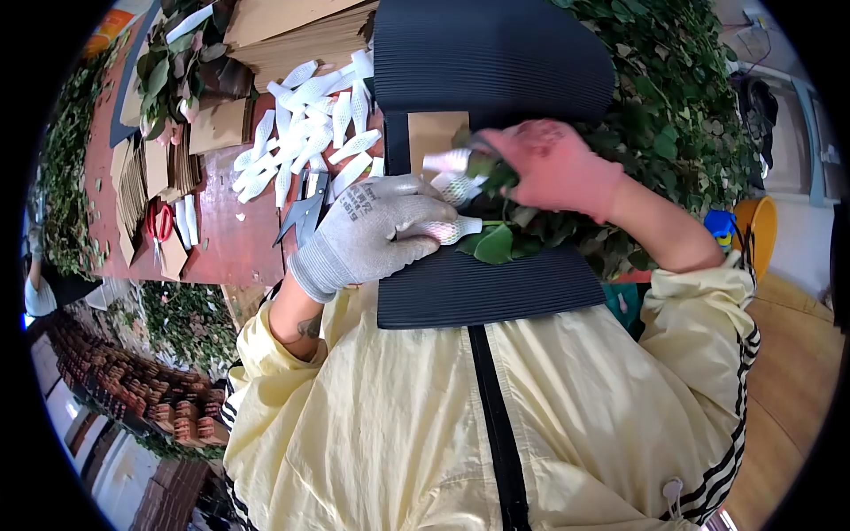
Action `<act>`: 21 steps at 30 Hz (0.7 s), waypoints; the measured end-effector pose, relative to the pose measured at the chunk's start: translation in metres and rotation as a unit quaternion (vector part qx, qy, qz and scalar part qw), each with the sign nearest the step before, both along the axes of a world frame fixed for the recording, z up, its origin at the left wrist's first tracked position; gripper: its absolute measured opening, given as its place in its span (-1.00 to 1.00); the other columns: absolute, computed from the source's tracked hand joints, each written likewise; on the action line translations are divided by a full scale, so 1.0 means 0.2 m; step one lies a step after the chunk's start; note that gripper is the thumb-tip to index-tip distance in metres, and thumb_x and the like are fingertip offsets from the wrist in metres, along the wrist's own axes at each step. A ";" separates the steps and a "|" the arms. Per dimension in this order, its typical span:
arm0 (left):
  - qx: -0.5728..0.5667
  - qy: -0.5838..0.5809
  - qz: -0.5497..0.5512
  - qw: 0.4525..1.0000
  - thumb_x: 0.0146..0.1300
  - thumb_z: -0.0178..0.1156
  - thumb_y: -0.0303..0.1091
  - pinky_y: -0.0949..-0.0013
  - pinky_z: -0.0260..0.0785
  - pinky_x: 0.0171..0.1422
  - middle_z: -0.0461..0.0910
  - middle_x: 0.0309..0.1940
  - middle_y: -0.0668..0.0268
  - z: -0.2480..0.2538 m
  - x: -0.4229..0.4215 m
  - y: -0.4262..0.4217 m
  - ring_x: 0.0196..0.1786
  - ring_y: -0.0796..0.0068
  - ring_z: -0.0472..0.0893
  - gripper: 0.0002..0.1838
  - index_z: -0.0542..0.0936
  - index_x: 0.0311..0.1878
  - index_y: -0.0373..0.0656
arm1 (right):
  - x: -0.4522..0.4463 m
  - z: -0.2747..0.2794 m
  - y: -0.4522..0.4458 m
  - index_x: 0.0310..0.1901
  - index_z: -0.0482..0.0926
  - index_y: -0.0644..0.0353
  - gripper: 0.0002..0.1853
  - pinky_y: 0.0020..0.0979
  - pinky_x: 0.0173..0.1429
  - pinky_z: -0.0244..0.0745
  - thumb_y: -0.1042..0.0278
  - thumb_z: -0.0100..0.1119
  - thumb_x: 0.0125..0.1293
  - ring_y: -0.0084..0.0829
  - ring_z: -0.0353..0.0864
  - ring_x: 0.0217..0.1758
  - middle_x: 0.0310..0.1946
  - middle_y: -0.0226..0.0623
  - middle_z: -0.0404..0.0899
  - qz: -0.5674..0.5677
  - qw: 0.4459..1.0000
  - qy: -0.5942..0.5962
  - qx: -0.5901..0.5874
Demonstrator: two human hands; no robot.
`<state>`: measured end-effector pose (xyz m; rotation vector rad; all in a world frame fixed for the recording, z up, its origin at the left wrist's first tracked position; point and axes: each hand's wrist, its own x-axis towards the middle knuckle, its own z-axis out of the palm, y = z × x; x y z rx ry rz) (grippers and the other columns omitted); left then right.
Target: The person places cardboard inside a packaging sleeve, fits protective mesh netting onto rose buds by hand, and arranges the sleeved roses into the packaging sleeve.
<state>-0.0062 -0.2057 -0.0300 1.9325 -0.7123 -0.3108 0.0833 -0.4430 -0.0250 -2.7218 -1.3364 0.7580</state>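
1. Head view: 1 netted flower head [453, 232] is held by the left hand [376, 228], in a grey glove, its fingers closed narrowly around the net. It is held just above the black ridged mat [487, 292].
2. Near a second netted head [458, 188], the right hand [558, 168], in a pink glove, is bent above green leaves. It is blurred, so it cannot be told whether anything is gripped.
3. For good handling, the net should be pressed only lightly, because petals can probably be bruised by hard fingers.
4. The heads are best aligned side by side, and the leaf [496, 245] beside the held head should be guided away from the net, so that nothing is caught.
5. Dark printing is seen on the backs of both gloves, but at this size and angle it cannot be read with certainty.
6. On the brown cardboard piece [438, 133], no label can be made out.
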 end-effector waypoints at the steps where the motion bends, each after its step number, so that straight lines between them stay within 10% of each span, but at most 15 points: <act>1: -0.001 0.001 0.004 1.000 -0.08 0.36 -0.52 0.25 0.42 0.01 0.61 -0.19 0.17 0.00 0.00 0.00 -0.10 0.17 0.60 -0.66 0.62 -0.15 -0.24 | 0.01 0.08 0.01 0.15 0.40 0.12 -0.42 -0.26 0.06 0.46 0.10 0.26 0.10 -0.23 0.57 0.00 -0.13 -0.24 0.58 -0.053 0.998 0.011 0.023; 11: 0.058 -0.073 -0.004 0.996 -0.01 0.31 -0.47 0.22 0.41 0.09 0.64 -0.16 0.21 -0.30 0.03 0.05 -0.04 0.20 0.60 -0.76 0.65 -0.21 -0.19 | -0.05 0.01 -0.09 0.01 0.48 0.05 -0.66 -0.27 0.07 0.47 0.21 0.11 0.20 -0.24 0.54 0.00 -0.09 -0.25 0.55 -0.083 0.981 -0.059 0.168; 21: 0.032 -0.021 0.101 0.994 0.16 0.20 -0.43 0.30 0.41 -0.13 0.60 -0.33 0.20 -0.27 0.08 0.07 -0.26 0.25 0.58 -0.84 0.62 -0.20 -0.23 | -0.07 -0.04 -0.05 0.09 0.42 0.16 -0.52 -0.33 0.25 0.32 0.16 0.15 0.15 -0.31 0.52 0.08 -0.04 -0.21 0.52 0.004 0.989 -0.143 -0.046</act>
